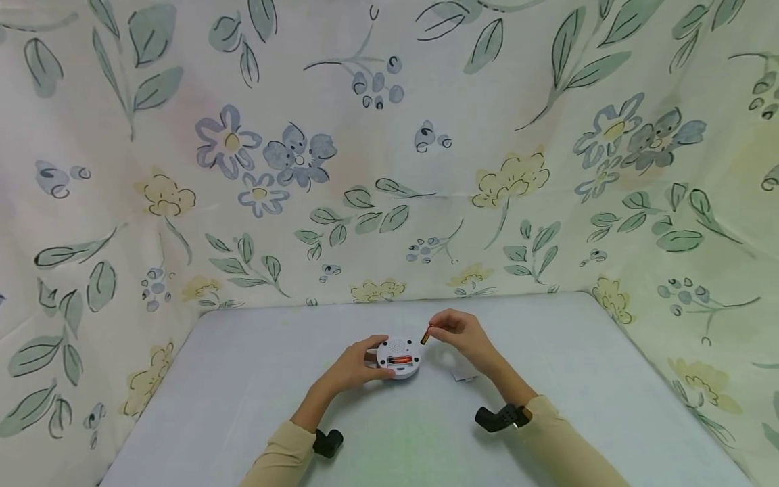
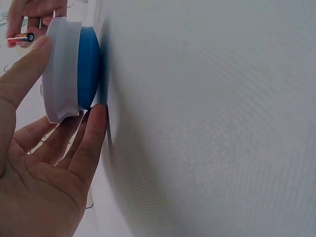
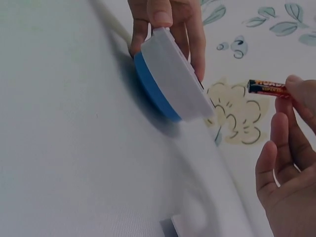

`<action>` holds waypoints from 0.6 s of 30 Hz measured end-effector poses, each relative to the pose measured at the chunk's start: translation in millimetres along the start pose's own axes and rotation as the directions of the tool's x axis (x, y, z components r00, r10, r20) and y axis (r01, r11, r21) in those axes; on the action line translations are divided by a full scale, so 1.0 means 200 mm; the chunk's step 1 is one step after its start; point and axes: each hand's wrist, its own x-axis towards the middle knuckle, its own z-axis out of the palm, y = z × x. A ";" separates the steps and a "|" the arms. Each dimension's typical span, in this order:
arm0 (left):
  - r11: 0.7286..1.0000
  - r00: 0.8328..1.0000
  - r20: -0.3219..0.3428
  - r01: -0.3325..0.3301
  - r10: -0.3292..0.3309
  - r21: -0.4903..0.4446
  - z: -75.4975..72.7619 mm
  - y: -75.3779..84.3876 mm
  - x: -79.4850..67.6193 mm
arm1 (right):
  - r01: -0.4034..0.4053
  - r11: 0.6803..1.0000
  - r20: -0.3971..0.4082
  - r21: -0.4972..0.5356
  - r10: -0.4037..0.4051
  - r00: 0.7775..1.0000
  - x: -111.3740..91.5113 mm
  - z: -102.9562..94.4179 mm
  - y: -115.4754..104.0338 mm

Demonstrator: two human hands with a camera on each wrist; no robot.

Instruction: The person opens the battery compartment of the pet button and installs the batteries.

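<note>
A round white device (image 1: pixel 398 346) with a blue base (image 2: pixel 89 69) lies with its open battery compartment facing up. A red battery (image 1: pixel 399 360) sits in that compartment; whether a second lies beside it I cannot tell. My left hand (image 1: pixel 356 364) grips the device from its left side, thumb near the front edge and fingers round the far side. Just right of the device, my right hand (image 1: pixel 461 333) pinches another small battery (image 3: pixel 266 88), red and black, between thumb and fingertips. This battery is held tilted in the air, apart from the device.
On the white table (image 1: pixel 255 379), a small white piece (image 1: pixel 464 373) lies below the right hand. Floral cloth (image 1: pixel 377 169) hangs behind the table and along both sides. Each wrist carries a black camera mount, one being the right mount (image 1: pixel 502 417).
</note>
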 end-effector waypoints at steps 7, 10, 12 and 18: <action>1.000 1.000 0.007 -0.002 0.002 0.003 0.00 0.00 0.00 | 0.000 0.999 0.024 0.033 -0.001 1.000 0.01 0.03 0.00; 1.000 1.000 0.009 -0.007 0.007 0.002 0.00 -0.01 0.00 | 0.002 0.999 0.041 0.049 -0.004 0.999 0.02 0.04 0.00; 1.000 1.000 0.008 -0.006 0.006 0.000 0.00 -0.01 0.00 | 0.000 0.999 0.043 0.052 -0.002 0.999 0.02 0.05 0.00; 1.000 1.000 0.009 -0.004 0.004 -0.004 0.00 0.00 0.00 | -0.016 0.998 0.020 0.068 0.015 1.000 0.04 0.09 0.00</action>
